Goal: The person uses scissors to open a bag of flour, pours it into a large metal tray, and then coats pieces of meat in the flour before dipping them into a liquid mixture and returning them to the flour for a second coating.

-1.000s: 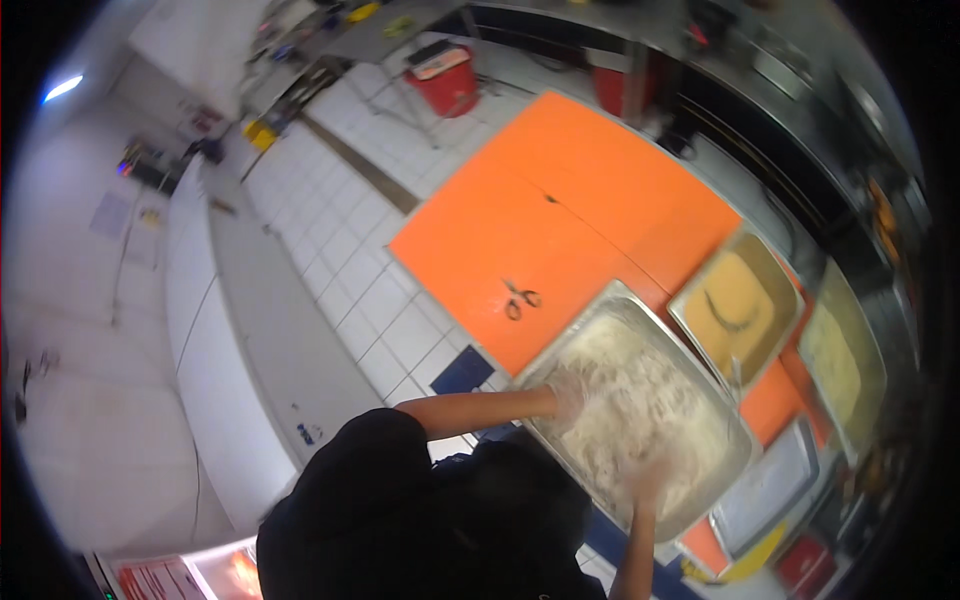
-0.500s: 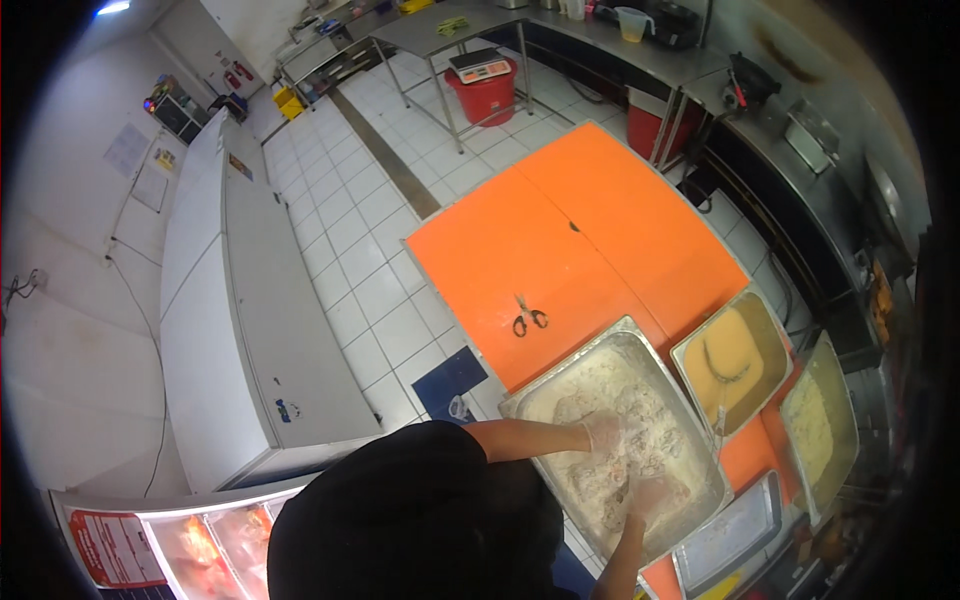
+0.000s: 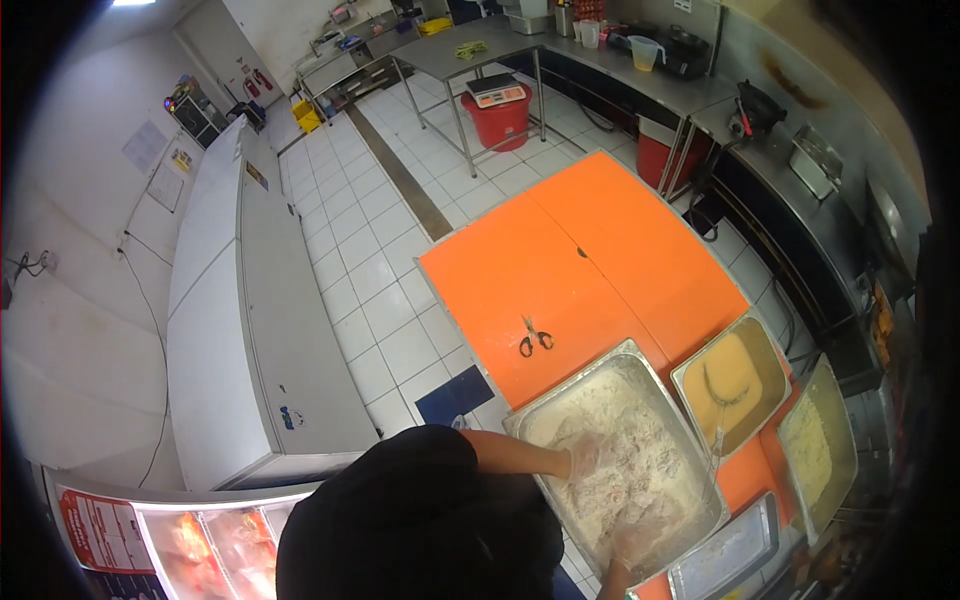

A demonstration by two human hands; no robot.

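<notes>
A deep metal tray [image 3: 662, 398] on the near part of the orange table holds white flour [image 3: 612, 392] and several lumpy, flour-coated pieces [image 3: 650, 452], too caked to tell their kind. Both my hands are inside it, in clear plastic gloves. My left hand [image 3: 588, 456] is at the tray's left-middle, against the coated pieces. Nearer to me, my right hand [image 3: 632, 543] is low in the flour by the near end. Flour and blur hide the fingers of both hands, so I cannot tell whether either grips a piece.
Black-handled scissors [image 3: 534, 340] lie on the orange table [image 3: 500, 260]. Right of the flour, a metal pan [image 3: 690, 375] holds yellow-orange liquid and a whisk-like tool [image 3: 722, 392]. Beyond it stands a pan of pale yellow powder [image 3: 808, 450]; nearer lies a shallow tray [image 3: 725, 560].
My right hand has moved nearer to me and slightly left within the tray. My left hand has shifted slightly left. The whole view has tilted, so the surroundings sit lower.
</notes>
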